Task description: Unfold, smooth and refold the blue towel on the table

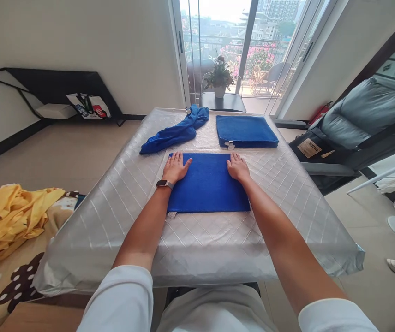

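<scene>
On the bench point(121, 216), I log left hand point(176, 167), right hand point(238, 167) apart, palm-down on blue cloth point(209, 186), likely flattening it.

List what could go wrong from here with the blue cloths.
1. The left hand and right hand rest flat on the far part of the spread blue cloth; uneven pressure might skew or wrinkle it.
2. The twisted blue cloth reaches the far edge of the silver tablecloth, so a bump could tip it off.
3. The smartwatch sits beside the spread cloth's left edge and might catch it.
</scene>
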Demonstrator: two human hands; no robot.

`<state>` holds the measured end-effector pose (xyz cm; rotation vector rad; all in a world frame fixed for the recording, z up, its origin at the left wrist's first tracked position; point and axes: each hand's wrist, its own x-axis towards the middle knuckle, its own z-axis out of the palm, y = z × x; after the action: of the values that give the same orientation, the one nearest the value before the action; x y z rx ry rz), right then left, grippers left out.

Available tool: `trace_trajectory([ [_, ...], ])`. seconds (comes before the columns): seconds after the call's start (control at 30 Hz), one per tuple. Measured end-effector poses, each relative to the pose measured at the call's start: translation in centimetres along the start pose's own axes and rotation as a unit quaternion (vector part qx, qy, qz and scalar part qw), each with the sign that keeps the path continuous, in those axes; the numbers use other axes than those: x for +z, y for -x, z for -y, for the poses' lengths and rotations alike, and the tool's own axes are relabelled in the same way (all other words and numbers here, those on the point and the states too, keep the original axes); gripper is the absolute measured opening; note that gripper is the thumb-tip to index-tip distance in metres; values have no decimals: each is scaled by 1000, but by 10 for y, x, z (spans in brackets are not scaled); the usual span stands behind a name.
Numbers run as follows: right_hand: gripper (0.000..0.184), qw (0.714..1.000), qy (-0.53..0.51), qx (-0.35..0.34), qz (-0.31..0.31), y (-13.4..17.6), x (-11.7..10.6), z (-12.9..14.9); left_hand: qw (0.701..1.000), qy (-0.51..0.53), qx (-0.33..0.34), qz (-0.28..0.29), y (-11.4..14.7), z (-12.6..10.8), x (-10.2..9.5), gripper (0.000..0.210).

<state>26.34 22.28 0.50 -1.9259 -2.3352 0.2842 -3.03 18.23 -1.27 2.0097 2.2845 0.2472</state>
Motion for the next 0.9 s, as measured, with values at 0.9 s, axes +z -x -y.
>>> trace_trajectory([
  [0.9, 66, 999, 26, -29, -11, 42, 4, 2, 1000, 20, 6, -15, -2, -2, 2, 86],
])
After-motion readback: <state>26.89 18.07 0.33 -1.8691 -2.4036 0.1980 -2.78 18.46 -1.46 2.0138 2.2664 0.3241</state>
